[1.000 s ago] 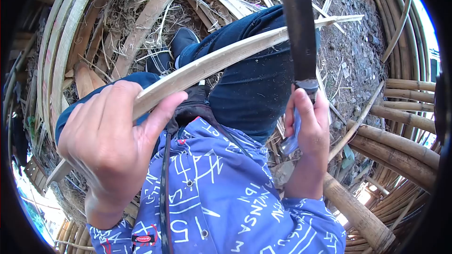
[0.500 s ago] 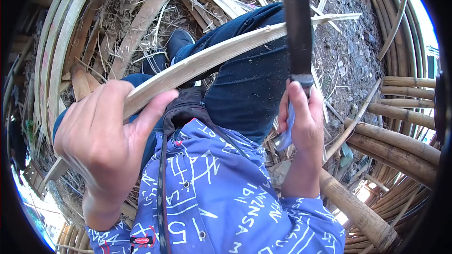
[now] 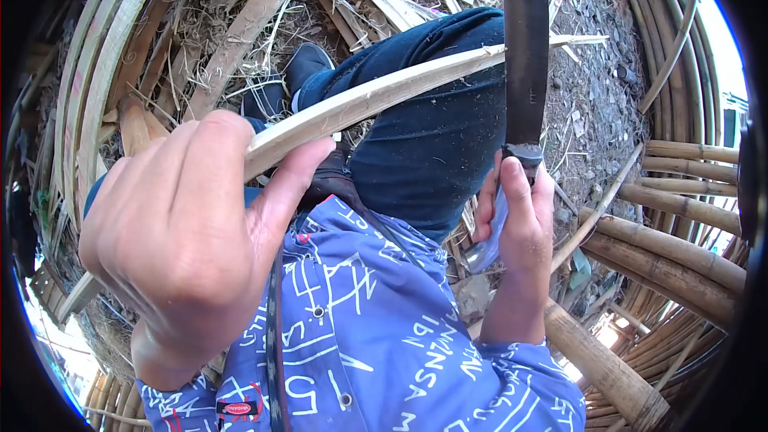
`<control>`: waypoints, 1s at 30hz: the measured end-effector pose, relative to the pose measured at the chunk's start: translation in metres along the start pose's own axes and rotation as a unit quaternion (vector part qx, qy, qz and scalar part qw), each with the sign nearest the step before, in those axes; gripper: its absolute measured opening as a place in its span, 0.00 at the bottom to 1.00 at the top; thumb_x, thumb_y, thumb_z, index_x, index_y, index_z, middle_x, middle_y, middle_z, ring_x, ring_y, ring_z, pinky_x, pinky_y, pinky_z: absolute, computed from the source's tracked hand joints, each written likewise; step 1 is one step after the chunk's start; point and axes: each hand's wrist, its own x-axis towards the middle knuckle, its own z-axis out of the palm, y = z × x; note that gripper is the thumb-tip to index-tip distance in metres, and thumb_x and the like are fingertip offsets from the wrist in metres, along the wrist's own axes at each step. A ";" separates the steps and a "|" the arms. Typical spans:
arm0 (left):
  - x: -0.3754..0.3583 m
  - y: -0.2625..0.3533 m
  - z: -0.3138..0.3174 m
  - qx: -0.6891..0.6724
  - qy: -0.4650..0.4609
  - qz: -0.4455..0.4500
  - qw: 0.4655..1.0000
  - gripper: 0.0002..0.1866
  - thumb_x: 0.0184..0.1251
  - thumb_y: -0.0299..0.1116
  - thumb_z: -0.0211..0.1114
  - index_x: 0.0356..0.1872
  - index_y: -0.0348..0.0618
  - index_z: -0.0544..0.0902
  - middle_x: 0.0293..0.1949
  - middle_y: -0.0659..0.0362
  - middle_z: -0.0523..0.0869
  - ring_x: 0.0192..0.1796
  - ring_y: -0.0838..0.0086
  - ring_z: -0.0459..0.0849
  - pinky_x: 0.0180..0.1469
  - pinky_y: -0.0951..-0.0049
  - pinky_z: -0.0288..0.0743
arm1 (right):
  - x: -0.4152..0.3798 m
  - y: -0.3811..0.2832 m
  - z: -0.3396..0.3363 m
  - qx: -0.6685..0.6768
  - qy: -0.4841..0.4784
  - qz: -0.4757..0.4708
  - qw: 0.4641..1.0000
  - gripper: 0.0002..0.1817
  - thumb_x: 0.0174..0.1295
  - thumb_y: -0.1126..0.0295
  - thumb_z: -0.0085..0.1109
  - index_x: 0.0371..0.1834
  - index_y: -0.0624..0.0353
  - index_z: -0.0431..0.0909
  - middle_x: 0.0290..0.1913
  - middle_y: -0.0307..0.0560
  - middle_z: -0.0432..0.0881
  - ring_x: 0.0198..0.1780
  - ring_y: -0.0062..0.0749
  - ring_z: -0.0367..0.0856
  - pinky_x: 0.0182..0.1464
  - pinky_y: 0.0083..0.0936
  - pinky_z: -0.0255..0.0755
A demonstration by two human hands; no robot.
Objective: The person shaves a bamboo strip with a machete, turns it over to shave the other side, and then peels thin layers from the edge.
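Observation:
My left hand (image 3: 188, 224) is wrapped round a long pale bamboo strip (image 3: 360, 104), thumb along its near side. The strip runs from the lower left, across my lap, to the upper right, where it narrows to a thin tip. My right hand (image 3: 520, 200) grips a machete (image 3: 526, 56) by its handle, thumb up near the collar. The dark broad blade points away from me and crosses over the strip near its far end, hiding a short piece of it. Part of the strip is also covered by my left fingers.
Bent pale slats (image 3: 104, 72) stand at the left. Split strips and fine shavings lie on the ground ahead, around a shoe (image 3: 308, 64). Bamboo poles (image 3: 672, 252) are stacked at the right, and a thick pole (image 3: 604, 364) lies low beside my right forearm.
My left hand has come closer to the camera and slightly right along with the bamboo strip. The machete has shifted a little right and down, its blade still across the strip.

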 end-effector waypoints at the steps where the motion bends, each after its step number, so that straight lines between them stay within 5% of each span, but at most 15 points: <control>1: 0.000 0.000 0.001 0.000 0.002 -0.002 1.000 0.19 0.41 0.37 0.82 0.25 0.40 0.79 0.20 0.54 0.77 0.21 0.59 0.75 0.24 0.66 0.66 | 0.000 0.000 0.001 -0.011 0.007 -0.001 1.000 0.14 0.71 0.59 0.52 0.40 0.61 0.69 0.15 0.37 0.69 0.13 0.16 0.67 0.15 0.14 0.58; 9: 0.000 -0.002 0.003 -0.008 0.010 -0.011 1.000 0.19 0.41 0.38 0.81 0.25 0.40 0.79 0.20 0.54 0.77 0.21 0.60 0.76 0.25 0.66 0.66 | 0.001 0.002 -0.001 -0.026 -0.014 -0.023 0.999 0.17 0.72 0.55 0.49 0.42 0.60 0.67 0.19 0.42 0.70 0.12 0.19 0.65 0.13 0.16 0.63; 14: 0.001 -0.003 0.005 -0.010 0.009 -0.015 1.000 0.19 0.42 0.39 0.81 0.24 0.41 0.79 0.19 0.54 0.77 0.21 0.60 0.75 0.25 0.65 0.66 | 0.008 0.002 0.002 0.011 0.034 0.013 0.999 0.15 0.72 0.58 0.51 0.39 0.60 0.68 0.15 0.36 0.70 0.12 0.16 0.67 0.15 0.13 0.59; 18: -0.001 -0.004 0.007 0.007 -0.002 -0.022 1.000 0.19 0.43 0.40 0.80 0.24 0.41 0.78 0.19 0.54 0.77 0.21 0.60 0.75 0.25 0.64 0.65 | 0.004 0.008 -0.003 0.002 -0.035 -0.008 0.999 0.14 0.72 0.59 0.51 0.38 0.60 0.69 0.14 0.35 0.70 0.12 0.15 0.67 0.15 0.13 0.58; 26: -0.002 -0.004 0.007 0.011 0.002 -0.015 1.000 0.19 0.44 0.40 0.80 0.25 0.40 0.78 0.20 0.54 0.76 0.21 0.59 0.74 0.25 0.64 0.66 | 0.002 0.000 -0.005 -0.036 -0.017 -0.017 0.999 0.15 0.71 0.58 0.53 0.37 0.61 0.71 0.14 0.32 0.69 0.13 0.13 0.66 0.16 0.12 0.57; 30: -0.002 -0.002 0.004 0.017 -0.001 -0.017 1.000 0.20 0.43 0.40 0.80 0.25 0.40 0.78 0.20 0.54 0.76 0.21 0.59 0.74 0.25 0.65 0.66 | 0.006 -0.001 0.004 -0.025 0.001 -0.008 1.000 0.17 0.71 0.55 0.50 0.41 0.61 0.68 0.17 0.39 0.70 0.12 0.17 0.66 0.14 0.14 0.59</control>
